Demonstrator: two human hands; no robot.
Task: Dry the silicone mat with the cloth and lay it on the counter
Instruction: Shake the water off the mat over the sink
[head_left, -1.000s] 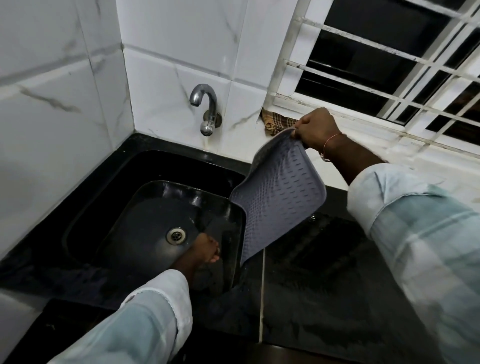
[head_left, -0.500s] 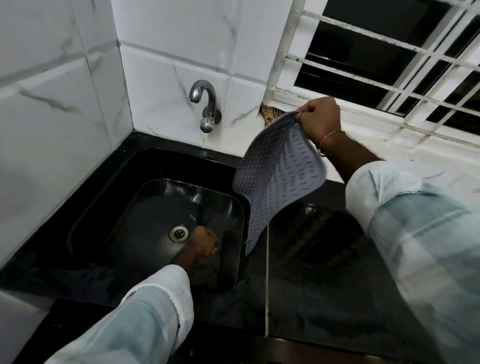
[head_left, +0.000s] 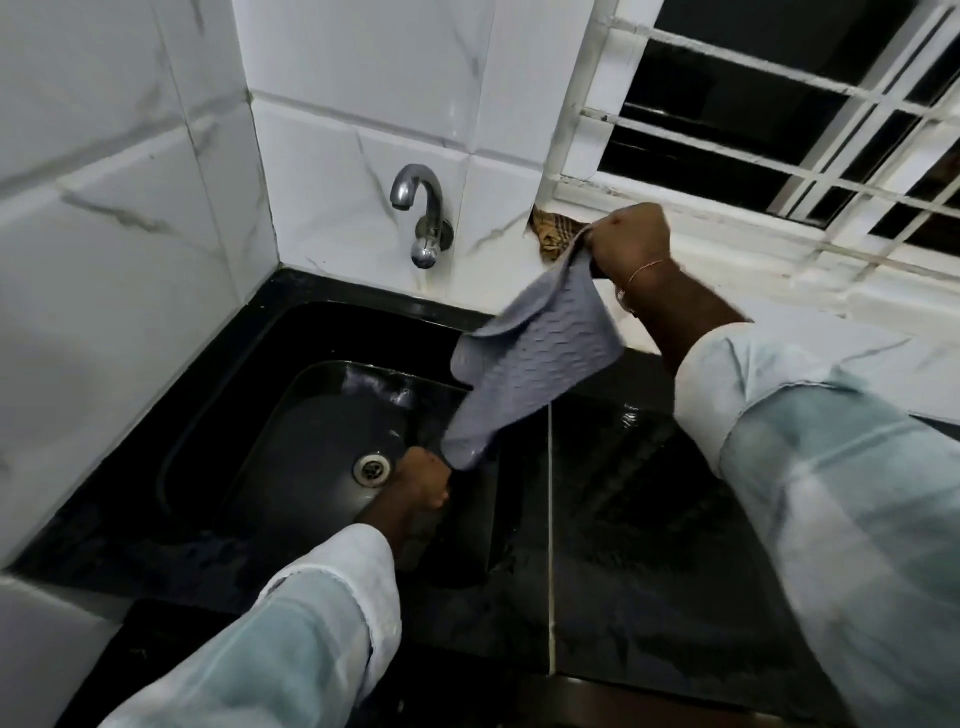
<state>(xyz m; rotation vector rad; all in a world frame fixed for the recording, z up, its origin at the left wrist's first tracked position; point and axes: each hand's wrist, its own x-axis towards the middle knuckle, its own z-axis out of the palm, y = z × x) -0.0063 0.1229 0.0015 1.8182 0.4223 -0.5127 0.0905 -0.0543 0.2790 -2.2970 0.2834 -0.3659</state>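
Mat (head_left: 530, 364), grey and ribbed, hangs slack over the sink's right edge, stretched between both hands. The right hand (head_left: 631, 244) grips its top corner near the window sill; the left hand (head_left: 421, 480) is clenched on its bottom corner, low in the sink (head_left: 311, 415), just beside the drain (head_left: 372, 469). A brown checked cloth (head_left: 553, 234) lies on the sill behind the right hand. The tap (head_left: 421, 221) juts from the tiled wall. The black desk (head_left: 649, 493) lies below the mat.

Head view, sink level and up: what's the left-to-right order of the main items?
Drain → tap → left hand → silicone mat → brown cloth on the sill → right hand → window grille.
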